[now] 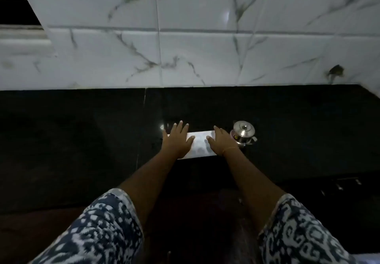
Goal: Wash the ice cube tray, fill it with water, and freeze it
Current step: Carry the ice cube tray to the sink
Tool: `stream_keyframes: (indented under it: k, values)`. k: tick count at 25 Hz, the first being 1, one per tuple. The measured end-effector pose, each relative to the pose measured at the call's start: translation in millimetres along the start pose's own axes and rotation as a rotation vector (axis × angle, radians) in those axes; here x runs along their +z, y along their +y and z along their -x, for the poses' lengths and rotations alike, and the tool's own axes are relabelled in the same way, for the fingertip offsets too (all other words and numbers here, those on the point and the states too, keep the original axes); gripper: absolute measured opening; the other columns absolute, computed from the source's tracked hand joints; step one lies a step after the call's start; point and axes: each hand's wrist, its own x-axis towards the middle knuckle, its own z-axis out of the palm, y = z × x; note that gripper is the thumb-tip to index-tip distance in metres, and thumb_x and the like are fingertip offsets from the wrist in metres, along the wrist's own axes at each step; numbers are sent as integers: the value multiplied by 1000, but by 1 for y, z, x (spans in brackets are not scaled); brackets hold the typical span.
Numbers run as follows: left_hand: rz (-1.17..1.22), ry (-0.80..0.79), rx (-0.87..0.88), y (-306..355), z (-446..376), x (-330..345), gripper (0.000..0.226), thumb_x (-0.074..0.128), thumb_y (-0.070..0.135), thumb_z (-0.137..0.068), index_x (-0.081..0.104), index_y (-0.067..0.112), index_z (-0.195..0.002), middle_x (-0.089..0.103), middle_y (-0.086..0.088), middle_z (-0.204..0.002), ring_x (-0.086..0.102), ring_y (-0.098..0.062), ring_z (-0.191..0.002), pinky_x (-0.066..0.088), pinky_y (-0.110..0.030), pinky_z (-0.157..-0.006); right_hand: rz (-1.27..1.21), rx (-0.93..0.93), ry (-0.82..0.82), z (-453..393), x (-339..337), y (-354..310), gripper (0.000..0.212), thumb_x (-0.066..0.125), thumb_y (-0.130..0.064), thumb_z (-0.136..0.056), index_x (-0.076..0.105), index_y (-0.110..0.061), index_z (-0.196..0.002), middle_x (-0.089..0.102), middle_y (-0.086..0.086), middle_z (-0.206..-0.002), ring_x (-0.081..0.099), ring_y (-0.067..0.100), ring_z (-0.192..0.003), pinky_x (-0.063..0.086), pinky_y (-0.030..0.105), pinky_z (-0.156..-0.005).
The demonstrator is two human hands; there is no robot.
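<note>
Dark counter (pixel 82 140) at mid-frame carries the white tray (pixel 200 145), flanked by left hand (pixel 177 141) and right hand (pixel 221 143), fingers extended flat on its ends; likely pickup stage, firm grip needed next.

At the frame's centre my left hand (pixel 177 142) and right hand (pixel 221 142) lie on the two ends of the white ice cube tray (pixel 200 144), fingers (pixel 181 126) straight. The tray rests on the black table (pixel 82 140). A steel pot (pixel 244 133) stands just right of it, below the marble-tiled wall (pixel 195 37).
</note>
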Motion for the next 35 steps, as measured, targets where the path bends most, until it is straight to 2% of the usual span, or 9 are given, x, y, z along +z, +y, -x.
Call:
stream_keyframes:
  k: [3,5,7,10,16,22,26,31,35]
  values:
    - [39,-131,-81,-22,-11,14,69,37,50,-96,7,23,-152,-3,-6,-161,-1,-31,-148,17,-60,-113,-36,146,-22,-14,18,-1,66,38,-51,-92,23,-17,-147,35,14,-148,37,32,-135,33,51,-109]
    - [98,-188,-150,-35,-16,20,74,48,39,-95,4,24,-152,-9,-13,-160,-2,-36,-147,22,-58,-112,-44,242,-75,-19,25,-2,65,38,-50,-92,21,-20,-147,36,16,-146,40,35,-130,36,54,-105]
    - [163,-172,-247,-43,-19,21,77,54,25,-91,7,22,-152,0,-20,-156,17,-40,-143,30,-52,-109,-14,287,-99,-22,25,-4,66,45,-42,-90,19,-20,-147,35,18,-144,43,38,-127,38,55,-103]
    - [368,-174,-367,-53,-21,24,69,52,18,-92,14,13,-150,19,-25,-148,40,-38,-129,35,-42,-107,38,351,-138,-24,23,-8,74,52,-40,-87,15,-24,-148,31,21,-145,37,41,-131,36,55,-106]
    - [504,-108,-459,-62,-11,25,59,50,13,-91,26,11,-145,33,-25,-143,42,-36,-129,36,-42,-109,6,406,-185,-32,17,-17,77,59,-41,-82,20,-22,-146,30,23,-144,40,40,-129,37,50,-107]
    - [545,108,-547,-79,27,17,45,50,14,-87,44,13,-131,48,-20,-130,50,-35,-119,40,-39,-101,-5,323,-137,-19,17,-51,80,64,-41,-80,23,-13,-143,30,23,-143,41,39,-128,38,45,-102]
    - [595,192,-660,-112,61,4,50,54,10,-86,44,13,-134,51,-19,-130,51,-35,-120,41,-37,-100,-10,227,-196,-7,33,-89,88,74,-34,-74,22,-13,-142,30,23,-141,42,40,-127,41,44,-99]
    - [662,386,-811,-187,111,-15,46,59,9,-82,51,8,-127,58,-19,-122,56,-35,-115,45,-37,-96,-27,82,-289,-2,68,-173,94,79,-29,-68,22,-7,-139,32,25,-141,40,38,-128,43,43,-97]
    - [653,480,-907,-274,154,-41,36,55,6,-81,60,6,-117,63,-17,-117,59,-33,-111,47,-36,-95,10,-46,-350,3,110,-268,91,73,-36,-70,24,-6,-141,39,21,-141,46,36,-126,45,41,-99]
